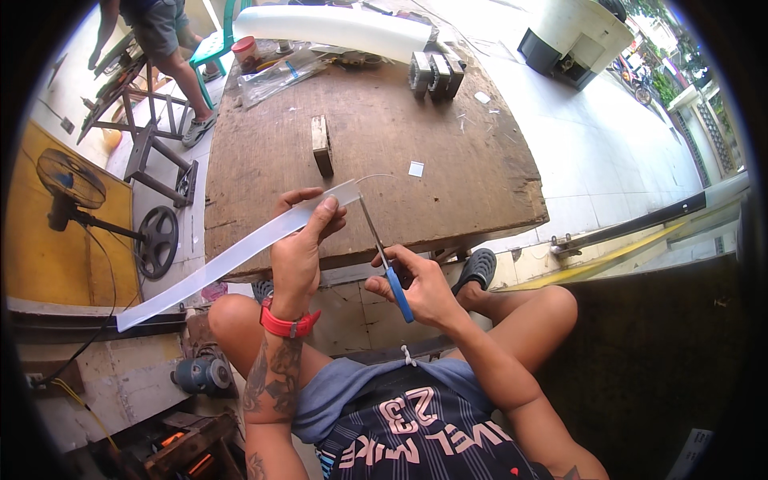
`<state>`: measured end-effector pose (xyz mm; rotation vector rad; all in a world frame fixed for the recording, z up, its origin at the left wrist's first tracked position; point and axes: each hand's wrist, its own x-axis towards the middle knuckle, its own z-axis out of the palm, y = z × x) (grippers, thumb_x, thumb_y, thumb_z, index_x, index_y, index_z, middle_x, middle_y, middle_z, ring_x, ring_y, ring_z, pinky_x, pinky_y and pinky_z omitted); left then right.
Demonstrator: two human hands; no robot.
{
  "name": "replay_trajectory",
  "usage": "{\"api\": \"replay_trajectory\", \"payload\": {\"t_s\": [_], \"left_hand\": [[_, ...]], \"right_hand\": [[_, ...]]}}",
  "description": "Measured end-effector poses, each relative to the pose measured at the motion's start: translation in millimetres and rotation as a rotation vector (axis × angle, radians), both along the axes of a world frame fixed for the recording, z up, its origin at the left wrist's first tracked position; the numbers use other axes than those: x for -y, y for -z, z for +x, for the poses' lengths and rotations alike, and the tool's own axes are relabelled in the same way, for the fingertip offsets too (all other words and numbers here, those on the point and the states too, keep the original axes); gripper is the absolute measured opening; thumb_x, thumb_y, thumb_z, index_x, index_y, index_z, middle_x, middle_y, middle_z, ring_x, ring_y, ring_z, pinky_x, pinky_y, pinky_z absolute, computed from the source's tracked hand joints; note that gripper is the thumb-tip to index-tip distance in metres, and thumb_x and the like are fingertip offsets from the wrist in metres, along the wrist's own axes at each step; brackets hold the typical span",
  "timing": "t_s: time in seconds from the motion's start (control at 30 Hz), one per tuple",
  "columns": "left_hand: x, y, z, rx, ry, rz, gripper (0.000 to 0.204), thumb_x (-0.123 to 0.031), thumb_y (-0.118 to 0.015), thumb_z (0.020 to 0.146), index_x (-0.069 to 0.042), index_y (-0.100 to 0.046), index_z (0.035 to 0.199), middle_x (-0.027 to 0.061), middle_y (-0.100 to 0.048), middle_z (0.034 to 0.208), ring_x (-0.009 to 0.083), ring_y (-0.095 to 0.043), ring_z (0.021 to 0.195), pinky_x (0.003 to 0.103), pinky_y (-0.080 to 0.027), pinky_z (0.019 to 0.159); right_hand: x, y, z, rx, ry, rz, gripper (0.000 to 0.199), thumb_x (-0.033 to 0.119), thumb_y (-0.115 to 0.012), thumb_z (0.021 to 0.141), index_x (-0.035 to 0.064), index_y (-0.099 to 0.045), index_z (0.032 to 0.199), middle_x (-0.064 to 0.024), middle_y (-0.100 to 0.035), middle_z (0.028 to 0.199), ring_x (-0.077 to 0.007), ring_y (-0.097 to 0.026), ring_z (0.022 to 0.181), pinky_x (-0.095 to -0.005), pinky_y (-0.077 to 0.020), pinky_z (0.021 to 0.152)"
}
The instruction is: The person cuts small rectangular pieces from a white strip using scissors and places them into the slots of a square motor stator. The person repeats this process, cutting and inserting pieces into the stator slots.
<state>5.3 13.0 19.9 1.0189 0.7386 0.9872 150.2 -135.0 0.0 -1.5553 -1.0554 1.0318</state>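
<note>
My left hand pinches a long strip of translucent white plastic near its right end, thumb on top. The strip slants down to the left, its far end hanging past the table. In my right hand is a pair of scissors with blue handles. Their blades point up at the strip's right end. A thin curved sliver runs from that end above the table. On the wood beyond lie a small square white piece and an upright wooden block.
The worn wooden table carries a translucent plastic roll, grey ridged blocks, a plastic bag and a red tub. At left stand a black fan and a person beside a green chair.
</note>
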Motion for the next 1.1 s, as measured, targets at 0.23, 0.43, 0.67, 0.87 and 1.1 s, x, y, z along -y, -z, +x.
{"api": "replay_trajectory", "payload": {"t_s": [0.23,0.43,0.67,0.87,1.1], "left_hand": [[2.9,3.2,1.7,0.029,0.085,-0.06,0.033,-0.009,-0.073,0.101,0.001,-0.056,0.128,0.0163,-0.071,0.114,0.0239,-0.075,0.104,0.035,-0.065,0.092],[0.6,3.1,0.9,0.041,0.096,-0.086,0.034,-0.008,-0.073,0.1,0.001,-0.055,0.128,0.0167,-0.07,0.116,0.0245,-0.075,0.104,0.036,-0.065,0.093],[-0.9,3.2,-0.5,0.034,0.113,-0.095,0.035,-0.008,-0.073,0.1,0.002,-0.054,0.129,0.017,-0.069,0.117,0.0245,-0.075,0.104,0.036,-0.065,0.093],[-1.2,3.4,-1.0,0.032,0.12,-0.095,0.035,-0.008,-0.072,0.1,0.002,-0.054,0.129,0.017,-0.069,0.118,0.0242,-0.075,0.104,0.035,-0.065,0.092],[-1.6,3.8,-2.4,-0.003,0.107,-0.108,0.034,-0.009,-0.074,0.099,-0.001,-0.056,0.127,0.0122,-0.071,0.11,0.0204,-0.075,0.1,0.033,-0.064,0.088]], "right_hand": [[-3.1,-2.7,-1.9,0.045,-0.02,0.006,0.06,0.051,-0.087,0.086,-0.0002,-0.068,0.111,-0.0025,-0.058,0.07,-0.0097,-0.051,0.068,-0.0293,-0.0434,0.062],[-2.7,-4.2,-0.2,0.027,-0.027,-0.004,0.06,0.052,-0.087,0.086,-0.0003,-0.068,0.111,-0.0028,-0.058,0.07,-0.0098,-0.051,0.069,-0.0296,-0.0437,0.063],[-2.8,-4.0,-0.7,0.017,-0.021,-0.009,0.061,0.051,-0.087,0.087,-0.0013,-0.068,0.111,-0.003,-0.059,0.069,-0.0097,-0.051,0.068,-0.0296,-0.0431,0.061],[-3.5,-3.0,-0.6,0.027,-0.027,-0.037,0.056,0.047,-0.087,0.088,-0.0004,-0.068,0.111,-0.004,-0.059,0.069,-0.0096,-0.05,0.067,-0.0302,-0.0428,0.06],[-5.4,0.6,-3.6,0.021,-0.004,-0.007,0.052,0.045,-0.086,0.089,0.0008,-0.068,0.109,-0.0035,-0.057,0.067,-0.0094,-0.049,0.066,-0.03,-0.0413,0.058]]}}
